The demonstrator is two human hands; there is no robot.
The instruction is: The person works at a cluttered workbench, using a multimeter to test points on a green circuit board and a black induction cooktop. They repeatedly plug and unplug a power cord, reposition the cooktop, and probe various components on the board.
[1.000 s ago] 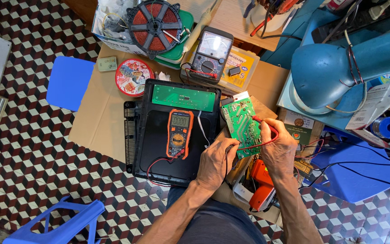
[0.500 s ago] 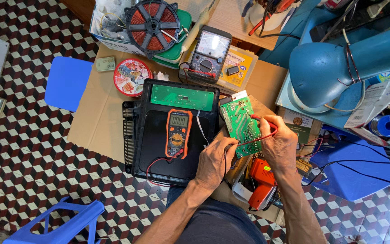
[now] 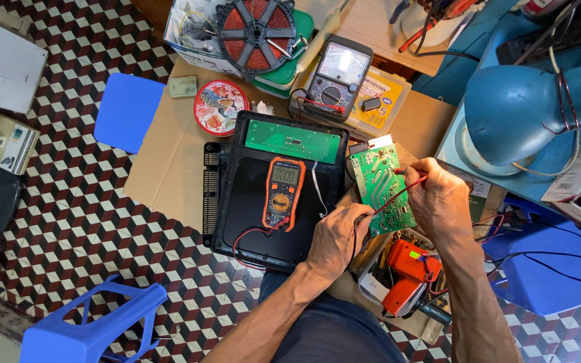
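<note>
Circuit board: green printed board [image 3: 383, 189], component side up, lying tilted just right of the black appliance housing [image 3: 250, 215], on the cardboard sheet [image 3: 163, 168]; a white connector sits at its top edge
Right hand: my right hand [image 3: 444, 202] is over the board's right edge, fingers pinching the red test probe [image 3: 408, 178]; its tip meets the board near the upper right
Left hand: my left hand [image 3: 336, 238] rests at the board's lower left corner, fingers curled tight on a black probe lead [image 3: 354, 232]; the tip itself is hidden under my fingers
Meter: orange digital multimeter [image 3: 282, 193] lies face up inside the housing, leads running from its bottom end; display too small to tell
Housing: open, with a long green panel board [image 3: 293, 141] along its top edge
Nearby, above: analog multimeter [image 3: 337, 75], round red tin lid [image 3: 220, 107], copper induction coil [image 3: 255, 28]
Nearby, below: orange soldering gun [image 3: 408, 265] just under my right wrist
Surroundings: blue plastic stool [image 3: 89, 323] on the chequered floor at lower left, well apart; blue lamp head [image 3: 516, 111] at right
</note>
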